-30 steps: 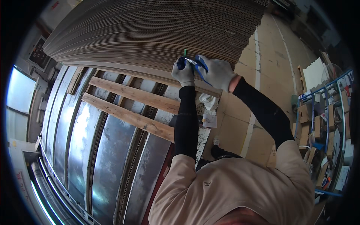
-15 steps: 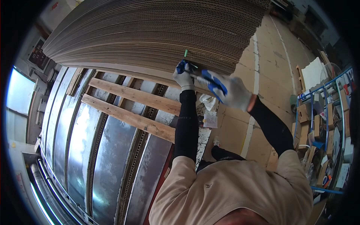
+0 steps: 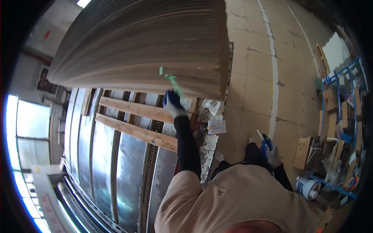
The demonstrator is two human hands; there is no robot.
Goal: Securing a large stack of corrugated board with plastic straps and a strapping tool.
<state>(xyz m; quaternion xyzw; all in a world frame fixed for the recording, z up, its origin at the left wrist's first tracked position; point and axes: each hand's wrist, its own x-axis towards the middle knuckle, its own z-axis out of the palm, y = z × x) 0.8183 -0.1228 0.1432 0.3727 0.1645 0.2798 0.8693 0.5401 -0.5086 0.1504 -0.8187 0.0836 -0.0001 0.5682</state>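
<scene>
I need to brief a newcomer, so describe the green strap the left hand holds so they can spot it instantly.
Find the tall stack of brown corrugated cardboard sheets filling the upper picture. At its lower edge, above the pale wooden pallet slats, the gloved left hand reaches up. The thin green plastic strap rises from that glove, the only bright green thing against the brown.

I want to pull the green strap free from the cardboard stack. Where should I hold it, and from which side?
Grip the loose end of the green strap that hangs off the lower edge of the cardboard stack, just above where the left hand already holds it. Come from below, on the open side over the wooden slats; the rest lies flat against the stack.
</scene>
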